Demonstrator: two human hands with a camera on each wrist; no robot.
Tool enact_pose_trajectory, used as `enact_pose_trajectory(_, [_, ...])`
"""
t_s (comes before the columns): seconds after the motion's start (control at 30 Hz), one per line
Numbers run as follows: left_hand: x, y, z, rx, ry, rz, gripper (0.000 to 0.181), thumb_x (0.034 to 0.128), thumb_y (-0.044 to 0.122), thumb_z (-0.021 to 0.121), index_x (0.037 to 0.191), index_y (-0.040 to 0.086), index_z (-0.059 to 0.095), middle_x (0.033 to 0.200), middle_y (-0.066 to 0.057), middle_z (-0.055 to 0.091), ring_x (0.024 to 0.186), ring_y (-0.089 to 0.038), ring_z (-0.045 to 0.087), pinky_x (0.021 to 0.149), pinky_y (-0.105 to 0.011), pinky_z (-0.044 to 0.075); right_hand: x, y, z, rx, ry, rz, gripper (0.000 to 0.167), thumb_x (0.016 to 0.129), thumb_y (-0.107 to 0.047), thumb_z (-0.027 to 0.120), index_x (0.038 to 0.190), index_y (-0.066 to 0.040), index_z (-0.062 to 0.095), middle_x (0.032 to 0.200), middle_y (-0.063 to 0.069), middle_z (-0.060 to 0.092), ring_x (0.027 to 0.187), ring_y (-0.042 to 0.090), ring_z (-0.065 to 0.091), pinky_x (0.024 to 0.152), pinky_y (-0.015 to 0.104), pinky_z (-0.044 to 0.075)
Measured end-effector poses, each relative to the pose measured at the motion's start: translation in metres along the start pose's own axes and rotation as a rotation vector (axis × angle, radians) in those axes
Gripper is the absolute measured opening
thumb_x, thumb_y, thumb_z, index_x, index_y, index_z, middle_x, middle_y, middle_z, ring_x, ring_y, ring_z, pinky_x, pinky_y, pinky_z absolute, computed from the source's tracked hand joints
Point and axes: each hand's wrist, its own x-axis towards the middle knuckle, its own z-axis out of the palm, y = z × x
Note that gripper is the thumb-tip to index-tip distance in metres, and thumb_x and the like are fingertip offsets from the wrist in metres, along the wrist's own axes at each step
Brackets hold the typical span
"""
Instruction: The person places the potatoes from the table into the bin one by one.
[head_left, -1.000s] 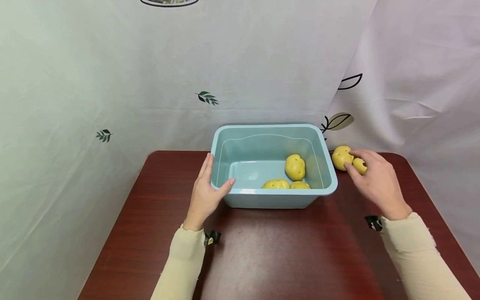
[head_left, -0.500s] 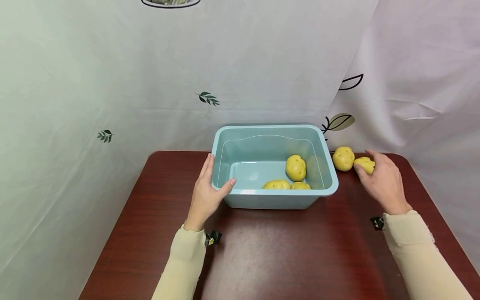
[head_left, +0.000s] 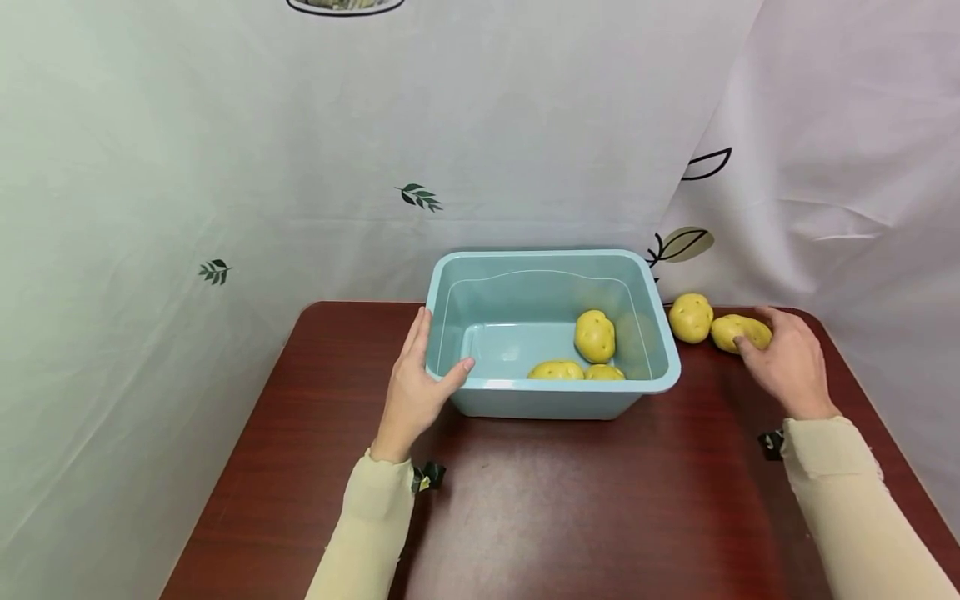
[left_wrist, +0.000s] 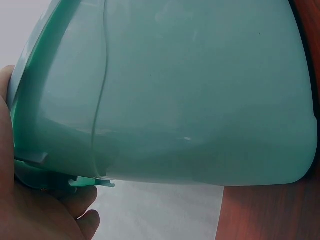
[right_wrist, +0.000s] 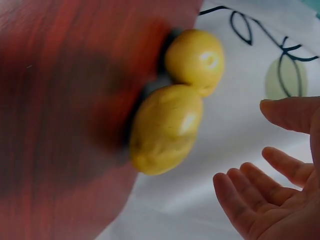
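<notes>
My left hand (head_left: 414, 387) rests on the front left corner of a light blue plastic tub (head_left: 562, 400), thumb spread along the front rim and fingers fairly straight against the left side. Three yellow potatoes lie in the tub: one upright-looking potato (head_left: 595, 337) and two by the front wall, partly hidden by it. Right of the tub, a rounder potato (head_left: 691, 317) lies beside a longer potato (head_left: 731, 332). My right hand (head_left: 791, 362) is at the longer potato's right end, fingers parted. In the right wrist view a gap separates the hand (right_wrist: 270, 195) from both potatoes.
A dark red-brown table (head_left: 570, 508) carries everything. Behind it hangs a pale cloth (head_left: 540, 167) with leaf prints, close to the tub's back. The two loose potatoes lie near the table's far right edge.
My right hand has moved to the right, past the rounder potato to the far end of the longer one, uncovering more of it. The left hand and tub stay put.
</notes>
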Motion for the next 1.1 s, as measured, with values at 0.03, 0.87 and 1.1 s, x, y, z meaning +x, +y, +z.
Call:
enact_pose_trajectory(0.03, [0.000,0.000,0.000,0.002,0.001,0.001,0.096,0.0886,0.052,0.072,0.161,0.012,0.023,0.166,0.007,0.018,0.150,-0.012,0.022,0.116,-0.050,0.028,0.000,0.003,0.001,0.000,-0.003,0.002,0.051,0.092,-0.012,0.064,0.135,0.013,0.050,0.131,0.039,0.049,0.123,0.056,0.041,0.099,0.066,0.031])
enact_pose_trajectory(0.87, [0.000,0.002,-0.001,0.005,-0.004,0.001,0.095,0.0891,0.051,0.072,0.161,0.012,0.024,0.166,0.007,0.019,0.150,-0.012,0.022,0.117,-0.049,0.027,0.008,0.053,0.024,0.006,-0.103,0.109,0.082,0.085,-0.006,0.069,0.151,0.013,0.025,0.144,0.044,0.031,0.127,0.064,0.030,0.104,0.071,0.025])
enact_pose_trajectory(1.1, [-0.001,0.002,-0.001,-0.008,-0.002,0.005,0.095,0.0891,0.050,0.073,0.161,0.012,0.024,0.166,0.007,0.018,0.150,-0.013,0.022,0.117,-0.050,0.027,0.010,0.065,0.029,-0.009,-0.137,0.106,0.086,0.084,-0.005,0.068,0.153,0.011,0.021,0.146,0.045,0.025,0.127,0.067,0.026,0.103,0.073,0.024])
